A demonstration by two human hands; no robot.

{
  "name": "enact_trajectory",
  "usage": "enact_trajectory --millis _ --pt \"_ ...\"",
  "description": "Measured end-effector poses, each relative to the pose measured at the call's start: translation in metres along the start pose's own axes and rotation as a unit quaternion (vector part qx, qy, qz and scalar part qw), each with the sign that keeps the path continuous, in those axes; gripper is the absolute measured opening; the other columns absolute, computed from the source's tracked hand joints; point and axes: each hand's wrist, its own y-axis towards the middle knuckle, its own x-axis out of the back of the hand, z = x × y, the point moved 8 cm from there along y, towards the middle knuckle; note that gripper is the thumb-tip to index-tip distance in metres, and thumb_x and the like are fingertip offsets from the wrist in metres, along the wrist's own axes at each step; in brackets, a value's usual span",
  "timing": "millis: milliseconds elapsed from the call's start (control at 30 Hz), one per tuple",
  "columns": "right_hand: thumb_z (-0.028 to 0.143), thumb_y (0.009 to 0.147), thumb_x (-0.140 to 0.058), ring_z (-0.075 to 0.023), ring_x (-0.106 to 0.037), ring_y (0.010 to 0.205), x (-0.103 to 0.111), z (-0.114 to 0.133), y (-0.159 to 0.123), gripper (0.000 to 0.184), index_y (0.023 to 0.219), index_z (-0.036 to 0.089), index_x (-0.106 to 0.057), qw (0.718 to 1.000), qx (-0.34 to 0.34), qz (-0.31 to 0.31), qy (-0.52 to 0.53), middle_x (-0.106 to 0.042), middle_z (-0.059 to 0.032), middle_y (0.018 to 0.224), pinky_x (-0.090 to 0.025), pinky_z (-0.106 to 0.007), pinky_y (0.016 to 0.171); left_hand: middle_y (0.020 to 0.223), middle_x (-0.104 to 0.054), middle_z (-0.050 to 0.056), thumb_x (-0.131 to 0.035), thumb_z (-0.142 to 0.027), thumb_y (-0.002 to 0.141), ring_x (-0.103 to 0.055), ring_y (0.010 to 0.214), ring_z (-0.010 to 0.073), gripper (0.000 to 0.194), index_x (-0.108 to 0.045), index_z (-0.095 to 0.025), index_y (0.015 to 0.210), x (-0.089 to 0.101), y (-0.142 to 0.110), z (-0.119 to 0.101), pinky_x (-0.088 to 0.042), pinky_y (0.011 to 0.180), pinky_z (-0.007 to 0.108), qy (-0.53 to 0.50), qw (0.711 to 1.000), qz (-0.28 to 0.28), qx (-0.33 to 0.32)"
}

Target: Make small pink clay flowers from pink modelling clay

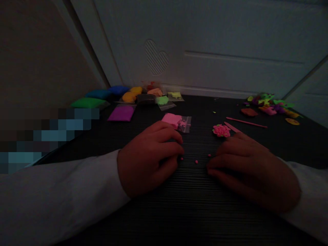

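Observation:
My left hand (152, 159) is palm down over the dark table, its thumb and index fingertip close together. A tiny pink clay ball (181, 158) lies right at those fingertips; whether anything is between them is hidden. Low on the right, my right hand (253, 171) has thumb and index pressed together, and I cannot make out anything in the pinch. Between the hands are two more pink balls (196, 161). Just beyond the right hand sit a pink clay flower (221, 130) with green edges and a pink modelling knife (232, 127). An opened bag of pink clay (174, 120) lies behind my left hand.
A thin pink stick tool (246, 122) lies at the right. Behind it are a reddish-brown piece (249, 112) and a heap of colourful clay shapes (271, 104). Several clay packets, including purple (122, 112) and green (89, 103), line the back left. A white panel (205, 68) rises behind.

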Motion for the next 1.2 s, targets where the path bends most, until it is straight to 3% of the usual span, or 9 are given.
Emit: enact_trajectory --millis 500,933,1200 --pt "0.025 0.078 -0.046 -0.014 -0.045 0.065 -0.008 0.012 -0.004 0.021 0.092 0.02 -0.06 0.999 0.037 0.023 0.013 -0.055 -0.0034 0.07 -0.026 -0.031 0.062 0.088 -0.056 0.005 -0.046 -0.012 0.071 -0.046 0.088 0.0167 0.018 -0.063 -0.017 0.077 0.0 0.002 0.0 -0.04 0.076 0.031 0.015 1.0 -0.007 -0.019" --pt "0.018 0.078 -0.046 -0.014 -0.043 0.063 -0.004 0.012 -0.006 0.029 0.106 0.016 -0.053 0.998 0.012 0.027 0.06 -0.052 -0.0024 0.071 -0.025 -0.031 0.059 0.088 -0.056 0.005 -0.047 -0.01 0.07 -0.047 0.088 0.0162 0.018 -0.063 -0.016 0.078 0.001 0.001 0.0 -0.04 0.076 0.031 0.005 1.0 -0.007 -0.023" --pt "0.011 0.075 -0.044 -0.0129 -0.041 0.059 -0.004 0.013 -0.009 0.027 0.098 0.016 -0.056 0.997 0.027 0.038 0.053 -0.05 -0.0012 0.066 -0.023 -0.031 0.055 0.089 -0.056 0.005 -0.047 -0.01 0.07 -0.047 0.089 0.0162 0.018 -0.063 -0.016 0.078 0.002 0.0 -0.001 -0.04 0.077 0.03 0.004 1.0 -0.008 -0.028"
